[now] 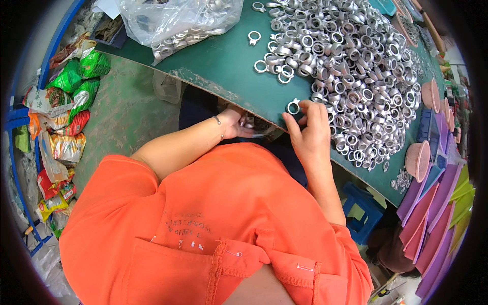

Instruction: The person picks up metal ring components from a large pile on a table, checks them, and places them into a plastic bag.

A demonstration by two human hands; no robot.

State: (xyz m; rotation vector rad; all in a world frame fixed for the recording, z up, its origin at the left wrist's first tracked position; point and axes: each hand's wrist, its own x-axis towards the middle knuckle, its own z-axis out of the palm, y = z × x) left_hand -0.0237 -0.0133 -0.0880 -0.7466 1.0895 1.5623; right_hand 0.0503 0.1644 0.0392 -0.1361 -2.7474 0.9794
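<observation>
At the table's near edge, my left hand (234, 124) is turned inward and cupped around small silvery metal rings (247, 122). Its fingertips are partly hidden below the edge, beside what looks like clear plastic. My right hand (311, 133) reaches over the tabletop, thumb and forefinger closed at the side of a single metal ring (293, 107) with a small lug. To the right of that hand spreads a large heap of similar metal rings (356, 76). A few loose rings (261, 66) lie apart from the heap on its left.
The green table (218, 66) has a worn near edge. A clear plastic bag of rings (178, 25) stands at the far left. Pink baskets (417, 160) and a blue bin line the right side. A blue stool (362, 211) is below; colourful bags (84, 84) fill a rack at left.
</observation>
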